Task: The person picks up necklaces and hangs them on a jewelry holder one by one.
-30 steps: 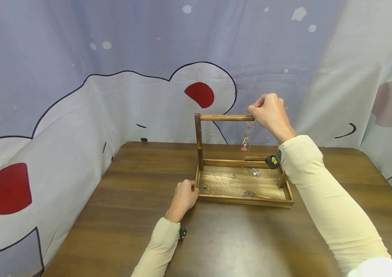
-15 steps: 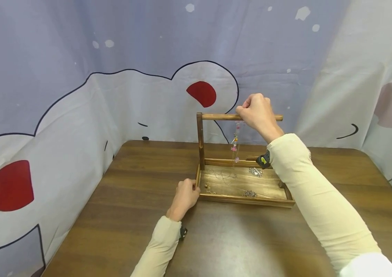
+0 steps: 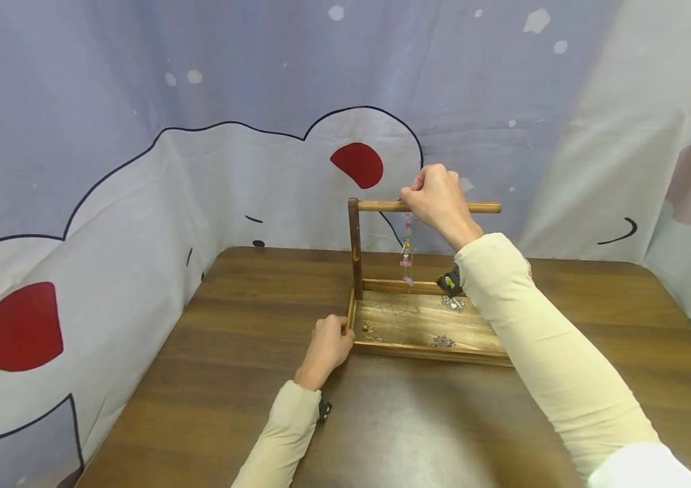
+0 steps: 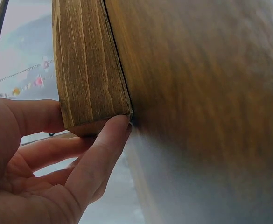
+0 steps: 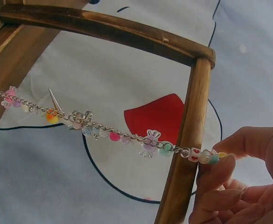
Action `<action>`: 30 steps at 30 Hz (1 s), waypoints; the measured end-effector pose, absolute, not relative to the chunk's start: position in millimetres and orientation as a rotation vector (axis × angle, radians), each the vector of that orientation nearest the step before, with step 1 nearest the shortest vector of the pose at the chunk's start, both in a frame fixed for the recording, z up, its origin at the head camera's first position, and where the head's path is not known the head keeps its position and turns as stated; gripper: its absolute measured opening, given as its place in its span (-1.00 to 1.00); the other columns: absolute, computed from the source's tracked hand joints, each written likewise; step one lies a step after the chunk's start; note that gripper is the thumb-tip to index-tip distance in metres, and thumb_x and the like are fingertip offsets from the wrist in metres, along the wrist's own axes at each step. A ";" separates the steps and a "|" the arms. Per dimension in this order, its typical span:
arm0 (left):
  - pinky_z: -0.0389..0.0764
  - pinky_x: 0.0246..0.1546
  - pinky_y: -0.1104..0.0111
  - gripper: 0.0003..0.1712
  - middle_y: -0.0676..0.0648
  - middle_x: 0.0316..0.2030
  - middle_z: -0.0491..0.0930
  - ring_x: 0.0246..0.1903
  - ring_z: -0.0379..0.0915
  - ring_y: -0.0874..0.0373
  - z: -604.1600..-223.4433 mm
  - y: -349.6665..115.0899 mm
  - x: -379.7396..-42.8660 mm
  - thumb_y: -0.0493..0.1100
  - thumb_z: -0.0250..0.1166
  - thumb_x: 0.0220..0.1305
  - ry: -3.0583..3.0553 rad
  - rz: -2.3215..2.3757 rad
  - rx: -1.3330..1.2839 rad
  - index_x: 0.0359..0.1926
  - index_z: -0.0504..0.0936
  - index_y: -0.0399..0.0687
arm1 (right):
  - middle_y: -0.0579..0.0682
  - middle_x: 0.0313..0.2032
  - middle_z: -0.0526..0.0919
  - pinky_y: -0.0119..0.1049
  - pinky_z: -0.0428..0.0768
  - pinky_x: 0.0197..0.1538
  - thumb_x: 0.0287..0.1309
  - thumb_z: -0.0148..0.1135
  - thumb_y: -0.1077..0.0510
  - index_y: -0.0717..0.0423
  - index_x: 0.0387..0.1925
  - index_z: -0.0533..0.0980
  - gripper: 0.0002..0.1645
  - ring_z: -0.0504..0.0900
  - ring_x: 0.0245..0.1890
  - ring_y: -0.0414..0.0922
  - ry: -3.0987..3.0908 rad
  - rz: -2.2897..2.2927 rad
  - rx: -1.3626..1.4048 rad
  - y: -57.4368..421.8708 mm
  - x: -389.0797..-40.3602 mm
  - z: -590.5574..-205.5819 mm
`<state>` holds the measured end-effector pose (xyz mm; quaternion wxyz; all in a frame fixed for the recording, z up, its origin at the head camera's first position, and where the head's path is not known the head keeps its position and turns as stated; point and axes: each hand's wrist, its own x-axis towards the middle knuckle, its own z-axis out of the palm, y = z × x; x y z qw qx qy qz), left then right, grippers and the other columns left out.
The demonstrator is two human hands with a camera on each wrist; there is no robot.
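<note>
My right hand (image 3: pixel 439 200) is at the top bar (image 3: pixel 382 205) of a wooden jewelry stand, pinching one end of a beaded chain (image 5: pixel 113 135) between thumb and finger. Pastel beads, candy-shaped charms and a small pointed charm run along the chain. It crosses the bar in the right wrist view and hangs toward the tray in the head view. My left hand (image 3: pixel 325 349) grips the near left corner of the stand's tray (image 4: pixel 87 70), thumb on one side and fingers on the other.
Inside the tray lie silvery chains (image 3: pixel 443 341), another silver chain with a pale charm (image 3: pixel 453 303), and a small gold-toned piece (image 3: pixel 368 329). The stand's left post (image 3: pixel 354 251) rises from the tray. A patterned curtain (image 3: pixel 247 176) hangs behind the brown table (image 3: pixel 247 325).
My right hand has moved left along the bar, bringing the hanging beaded chain with it toward the left post. My left hand has stayed at the tray corner.
</note>
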<state>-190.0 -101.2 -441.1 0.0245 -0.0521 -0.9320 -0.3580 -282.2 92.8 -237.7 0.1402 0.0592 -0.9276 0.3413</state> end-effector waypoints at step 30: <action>0.22 -0.71 0.44 -0.82 0.06 -0.75 0.34 -0.73 0.20 0.24 -441.1 -107.6 -188.0 -0.34 0.12 0.10 -2.899 -1.096 -0.152 -0.59 0.52 -0.12 | -0.14 -0.81 0.03 -0.39 0.01 -0.70 -0.12 -0.10 0.21 0.04 -0.87 0.13 -0.68 0.01 -0.76 -0.23 -2.714 1.029 0.286 39.7 -280.8 -232.5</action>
